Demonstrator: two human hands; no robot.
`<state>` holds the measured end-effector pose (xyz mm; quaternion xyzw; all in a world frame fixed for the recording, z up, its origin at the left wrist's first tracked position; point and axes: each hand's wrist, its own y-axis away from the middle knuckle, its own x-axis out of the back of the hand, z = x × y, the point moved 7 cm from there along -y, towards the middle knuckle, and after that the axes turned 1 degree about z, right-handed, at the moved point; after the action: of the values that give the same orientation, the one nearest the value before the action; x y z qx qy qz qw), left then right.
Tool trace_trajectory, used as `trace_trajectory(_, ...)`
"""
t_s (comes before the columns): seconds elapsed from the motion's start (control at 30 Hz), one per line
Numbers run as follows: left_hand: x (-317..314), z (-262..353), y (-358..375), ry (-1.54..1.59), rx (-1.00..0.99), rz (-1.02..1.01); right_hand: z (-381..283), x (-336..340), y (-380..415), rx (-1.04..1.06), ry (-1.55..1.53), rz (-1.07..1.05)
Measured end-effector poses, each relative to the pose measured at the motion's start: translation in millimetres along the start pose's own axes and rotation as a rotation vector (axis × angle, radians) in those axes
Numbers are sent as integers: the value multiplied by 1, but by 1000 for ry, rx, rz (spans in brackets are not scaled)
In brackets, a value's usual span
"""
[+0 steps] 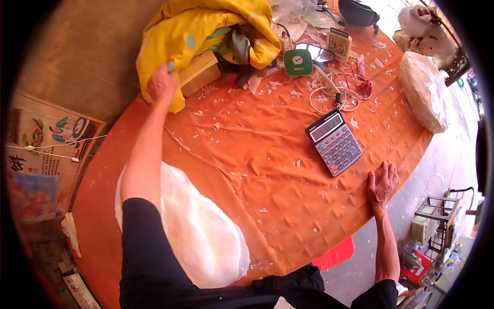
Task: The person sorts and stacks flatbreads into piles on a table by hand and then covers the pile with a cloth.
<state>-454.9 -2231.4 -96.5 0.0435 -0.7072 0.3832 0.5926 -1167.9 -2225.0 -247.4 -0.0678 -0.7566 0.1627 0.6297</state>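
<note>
My left hand (162, 86) reaches to the far left of the table, its fingers closed at the edge of a bunched yellow cloth (177, 38) with pale blue-green patches. Part of the cloth drapes over a light wooden block or box (199, 73), hiding much of it. My right hand (382, 183) lies flat on the table's right edge, fingers spread, holding nothing. Close to it is a grey calculator (337, 144). Under my left forearm spreads a large, thin-edged white rounded sheet or stack (198, 226), partly covered by the arm.
White scraps litter the orange tablecloth (242, 154). Toward the back are a green payment sign (298, 63), a QR-code stand (338, 45) and coiled cables (329, 98). A full white plastic bag (423, 92) sits at the right edge. A red stool (334, 255) shows below the table.
</note>
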Motion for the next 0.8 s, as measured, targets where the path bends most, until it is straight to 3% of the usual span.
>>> trace_trajectory(0.1, 46, -36, -47, 12, -54, 193, 0, -2, 0, 28, 15, 17)
trace_trajectory(0.17, 125, -43, -70, -20, -37, 277, 1, -4, 1, 37, 12, 14)
trace_trajectory(0.23, 208, -50, -80, -105, -247, 401, 0, -1, 1, 46, 16, 36)
trace_trajectory(0.33, 296, -90, -29, -20, -393, 496, 0, 0, 2, 60, 21, 57)
trace_trajectory(0.37, 322, -95, 17, 12, -239, 466, -3, 3, 2, 77, 30, 70)
trace_trajectory(0.4, 339, -103, 59, 48, -241, 444, -3, 2, 4, 79, 20, 59)
trace_trajectory(0.43, 344, -121, 105, 137, -189, 374, -2, 1, 3, 72, 25, 64)
trace_trajectory(0.47, 347, -141, 158, -58, -240, 444, -1, 0, 2, 63, 31, 70)
trace_trajectory(0.5, 340, -143, 205, 30, -318, 349, -1, 1, 2, 62, 34, 74)
trace_trajectory(0.53, 316, -171, 255, 120, -346, 206, 0, -1, 5, 68, 27, 67)
trace_trajectory(0.6, 268, -183, 335, 33, -403, -404, 1, -3, 2, 52, 58, 59)
trace_trajectory(0.63, 263, -177, 363, 105, -468, -474, -1, 0, 3, 58, 52, 64)
trace_trajectory(0.7, 255, -146, 382, 186, -524, -523, 0, -3, 1, 65, 56, 56)
trace_trajectory(0.8, 259, -145, 352, 296, -293, -307, 5, -6, 2, 65, 56, 40)
